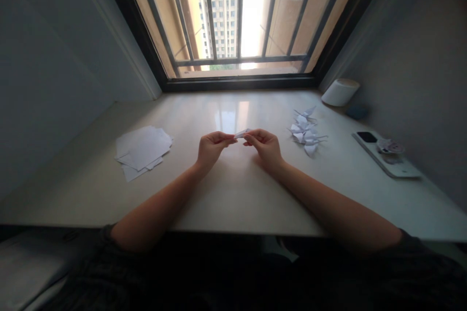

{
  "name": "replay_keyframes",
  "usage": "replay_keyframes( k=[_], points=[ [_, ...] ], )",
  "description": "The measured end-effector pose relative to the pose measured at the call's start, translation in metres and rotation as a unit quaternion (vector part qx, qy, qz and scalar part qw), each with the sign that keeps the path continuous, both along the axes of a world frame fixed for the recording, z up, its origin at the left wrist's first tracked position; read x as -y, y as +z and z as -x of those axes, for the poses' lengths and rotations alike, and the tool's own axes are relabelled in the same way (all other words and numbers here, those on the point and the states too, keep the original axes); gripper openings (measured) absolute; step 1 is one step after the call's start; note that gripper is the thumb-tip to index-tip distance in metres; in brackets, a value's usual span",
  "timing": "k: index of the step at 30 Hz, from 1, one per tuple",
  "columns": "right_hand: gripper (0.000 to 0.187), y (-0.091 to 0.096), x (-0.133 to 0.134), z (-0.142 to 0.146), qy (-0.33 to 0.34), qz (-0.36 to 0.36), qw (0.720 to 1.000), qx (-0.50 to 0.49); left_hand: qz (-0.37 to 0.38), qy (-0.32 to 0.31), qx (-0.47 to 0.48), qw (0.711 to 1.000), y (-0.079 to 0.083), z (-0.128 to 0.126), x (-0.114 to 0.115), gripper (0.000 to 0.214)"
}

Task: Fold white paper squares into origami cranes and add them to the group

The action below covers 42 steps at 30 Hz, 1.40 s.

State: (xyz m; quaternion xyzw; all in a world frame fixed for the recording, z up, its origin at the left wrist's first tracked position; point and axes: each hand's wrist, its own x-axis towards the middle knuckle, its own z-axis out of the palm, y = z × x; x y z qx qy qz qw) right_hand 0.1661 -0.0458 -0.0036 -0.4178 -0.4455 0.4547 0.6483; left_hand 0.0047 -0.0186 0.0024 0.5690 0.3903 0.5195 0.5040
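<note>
A small piece of folded white paper (242, 133) is pinched between my two hands, above the middle of the white tabletop (233, 194). My left hand (215, 145) grips its left end between thumb and fingers. On the other end, the thumb and fingertips of my right hand (265, 145) are closed. Fingers cover much of the paper, so its full shape is hidden. Right of my right hand lies a cluster of several folded paper cranes (305, 131). A loose pile of white paper sheets (144, 148) rests to the left of my left hand.
A phone (386, 158) lies at the right with a round grip on its back. Behind it stand a white cylinder (340, 92) and a dark, blurred object (357, 111) by the wall. A barred window (239, 85) rises at the table's far edge.
</note>
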Motion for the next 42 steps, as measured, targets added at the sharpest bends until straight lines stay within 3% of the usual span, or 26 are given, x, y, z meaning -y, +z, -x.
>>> replay_keyframes(
  k=[13,26,36,42],
  points=[
    [0.023,-0.0019,0.001,-0.0044,0.004,-0.04,0.998,0.039,0.005,-0.025,-0.007,1.0,-0.0011,-0.0007,0.0005,0.034],
    [0.029,0.0031,0.0042,0.0013,-0.001,-0.023,1.0,0.006,0.015,0.003,0.036,0.999,-0.0017,-0.0032,0.0034,0.029],
    [0.018,0.0006,0.0033,-0.0002,0.003,-0.039,0.999,0.011,0.01,-0.003,0.035,0.999,-0.0021,-0.003,0.0028,0.031],
    [0.022,0.0007,0.0027,-0.0002,-0.007,-0.032,0.999,0.013,-0.009,0.013,0.025,1.0,-0.003,-0.0029,0.0026,0.029]
  ],
)
